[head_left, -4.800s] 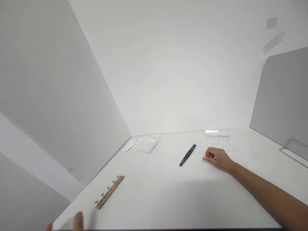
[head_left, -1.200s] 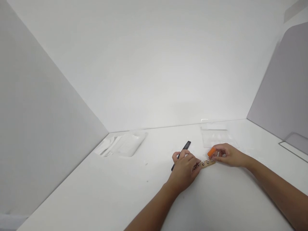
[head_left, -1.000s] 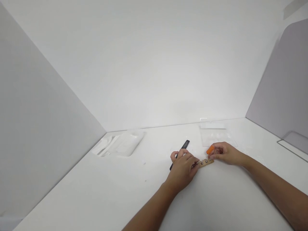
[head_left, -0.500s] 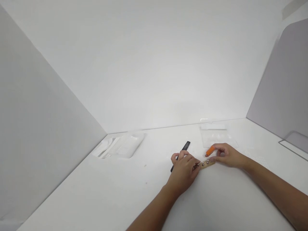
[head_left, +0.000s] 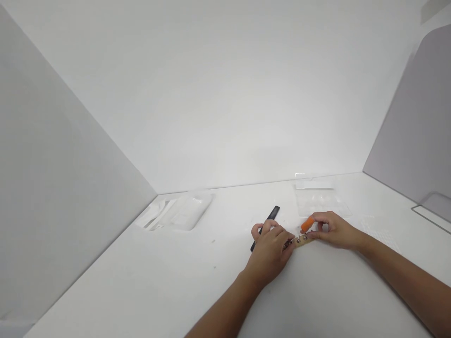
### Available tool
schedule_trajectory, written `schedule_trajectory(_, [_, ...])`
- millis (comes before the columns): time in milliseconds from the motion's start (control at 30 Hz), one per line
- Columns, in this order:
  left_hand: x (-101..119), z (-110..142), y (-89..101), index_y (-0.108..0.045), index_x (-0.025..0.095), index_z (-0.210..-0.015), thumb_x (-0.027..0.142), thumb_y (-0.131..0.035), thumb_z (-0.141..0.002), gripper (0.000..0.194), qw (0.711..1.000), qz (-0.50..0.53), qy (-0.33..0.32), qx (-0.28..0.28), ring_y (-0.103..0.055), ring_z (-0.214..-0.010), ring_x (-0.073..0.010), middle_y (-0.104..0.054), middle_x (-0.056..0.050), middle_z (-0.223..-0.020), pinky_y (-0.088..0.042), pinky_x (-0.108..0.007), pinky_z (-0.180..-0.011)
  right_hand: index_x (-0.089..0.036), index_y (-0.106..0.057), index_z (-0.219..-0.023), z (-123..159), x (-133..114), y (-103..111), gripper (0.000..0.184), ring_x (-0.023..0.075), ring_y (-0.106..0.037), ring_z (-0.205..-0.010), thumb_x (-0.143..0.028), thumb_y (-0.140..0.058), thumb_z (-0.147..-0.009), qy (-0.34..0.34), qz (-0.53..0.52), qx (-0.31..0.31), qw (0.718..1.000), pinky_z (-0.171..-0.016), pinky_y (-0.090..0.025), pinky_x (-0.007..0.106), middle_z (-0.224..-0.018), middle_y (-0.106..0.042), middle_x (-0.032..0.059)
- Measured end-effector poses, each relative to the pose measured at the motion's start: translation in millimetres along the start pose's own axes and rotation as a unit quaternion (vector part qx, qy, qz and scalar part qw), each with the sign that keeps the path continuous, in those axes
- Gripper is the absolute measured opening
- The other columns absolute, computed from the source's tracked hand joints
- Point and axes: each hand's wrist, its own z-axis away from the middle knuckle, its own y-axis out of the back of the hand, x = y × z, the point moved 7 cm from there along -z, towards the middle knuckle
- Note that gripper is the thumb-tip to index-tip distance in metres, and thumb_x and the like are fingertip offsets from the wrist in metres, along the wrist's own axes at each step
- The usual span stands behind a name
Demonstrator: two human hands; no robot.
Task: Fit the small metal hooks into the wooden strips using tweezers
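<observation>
My left hand (head_left: pixel 270 246) presses down on the left part of a short tan strip (head_left: pixel 309 241) with shiny round metal pieces along it, its fingers closed round that end. A long black flat bar (head_left: pixel 273 213) lies on the table, passing under the fingers of this hand. Thumb and index finger of my right hand (head_left: pixel 333 230) hold a small orange cylinder-shaped piece (head_left: pixel 307 224), tilted just above the strip. Its lower tip is close to the metal pieces; whether they touch I cannot tell. The lower fingers of the right hand rest at the strip's right end.
A clear plastic tray with compartments (head_left: pixel 322 205) stands behind my right hand. Clear packaging (head_left: pixel 188 213) lies at the back left. Two tiny bits (head_left: pixel 213 241) are on the white table. Panels enclose the back and sides; a wire-like frame (head_left: pixel 431 218) is at the right.
The orange piece has tipped slightly more upright and shifted a little over the strip with my right fingers. My left hand stays in place; the view has moved slightly.
</observation>
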Motion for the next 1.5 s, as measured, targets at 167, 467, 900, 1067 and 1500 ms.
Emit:
schedule_trajectory(167, [0, 0, -0.4, -0.072, 0.024, -0.099, 0.022, -0.064, -0.097, 0.008, 1.000, 0.002, 0.000, 0.000, -0.058, -0.115, -0.0296, -0.075, -0.004, -0.091, -0.028, -0.051, -0.102, -0.029, -0.077, -0.103, 2, -8, 1, 0.023, 0.0128, -0.055, -0.065, -0.049, -0.069, -0.093, 0.020, 0.006, -0.002, 1.000, -0.059, -0.044, 0.026, -0.095, -0.073, 0.0017])
schedule_trajectory(467, [2, 0, 1.4, -0.071, 0.024, -0.097, 0.020, -0.066, -0.096, 0.006, 1.000, -0.010, 0.005, 0.009, -0.059, -0.114, -0.0282, -0.075, -0.001, -0.089, -0.029, -0.049, -0.101, -0.026, -0.077, -0.102, 3, -17, 1, 0.025, 0.0132, -0.055, -0.068, -0.048, -0.068, -0.093, 0.030, 0.020, -0.008, 0.999, -0.057, -0.044, 0.025, -0.098, -0.073, 0.0032])
schedule_trajectory(900, [-3, 1, -0.8, -0.070, 0.023, -0.097, 0.023, -0.066, -0.097, 0.004, 1.000, -0.002, 0.017, -0.008, -0.058, -0.114, -0.0278, -0.073, -0.001, -0.092, -0.026, -0.051, -0.101, -0.028, -0.072, -0.108, 6, -29, 4, 0.024, 0.0158, -0.061, -0.077, -0.045, -0.071, -0.091, 0.075, 0.049, 0.037, 0.995, -0.071, -0.049, 0.030, -0.108, -0.073, 0.0026])
schedule_trajectory(1067, [0, 0, 0.6, -0.070, 0.024, -0.096, 0.025, -0.068, -0.097, 0.003, 1.000, -0.001, 0.018, -0.001, -0.058, -0.113, -0.0276, -0.074, -0.001, -0.092, -0.026, -0.051, -0.101, -0.030, -0.070, -0.111, 2, -21, -9, 0.031, 0.0197, -0.066, -0.086, -0.048, -0.076, -0.087, 0.063, 0.073, 0.076, 0.992, -0.074, -0.051, 0.033, -0.107, -0.074, 0.0024])
schedule_trajectory(1500, [1, -1, 2.1, -0.070, 0.024, -0.094, 0.030, -0.068, -0.098, 0.007, 1.000, 0.002, 0.030, -0.005, -0.058, -0.113, -0.0281, -0.075, -0.002, -0.091, -0.026, -0.054, -0.102, -0.028, -0.070, -0.101, 0, -13, -22, 0.022, 0.0186, -0.066, -0.078, -0.048, -0.071, -0.091, 0.046, 0.075, 0.087, 0.992, -0.066, -0.051, 0.031, -0.095, -0.074, 0.0016])
